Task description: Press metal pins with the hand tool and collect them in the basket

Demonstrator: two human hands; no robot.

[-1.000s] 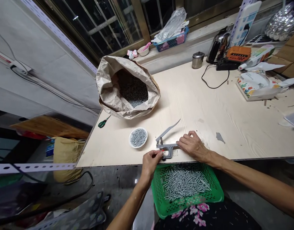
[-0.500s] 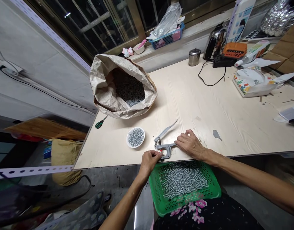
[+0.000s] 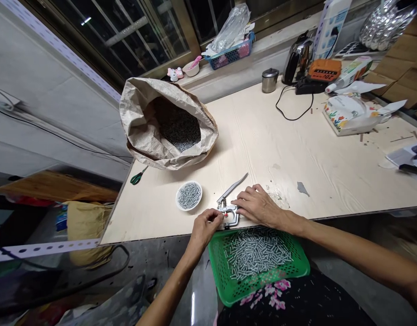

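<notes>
Now that the right hand (image 3: 259, 208) grips farther over the pliers (image 3: 228, 208), the left hand (image 3: 206, 225) stays pinched, its contents unclear.

A single head-worn camera looks forward and down from above the lap (image 3: 307, 299), near the left fingers (image 3: 211, 213) and right fingers (image 3: 244, 203), across the worktop (image 3: 259, 140) to the window (image 3: 143, 34).

Left of the pliers (image 3: 225, 209), the white bowl (image 3: 187, 208) obstructs; behind it, the paper sack (image 3: 135, 106) blocks. Beyond the right hand (image 3: 258, 206), the tabletop (image 3: 276, 149) allows passage to the tissue pack (image 3: 351, 115).
</notes>
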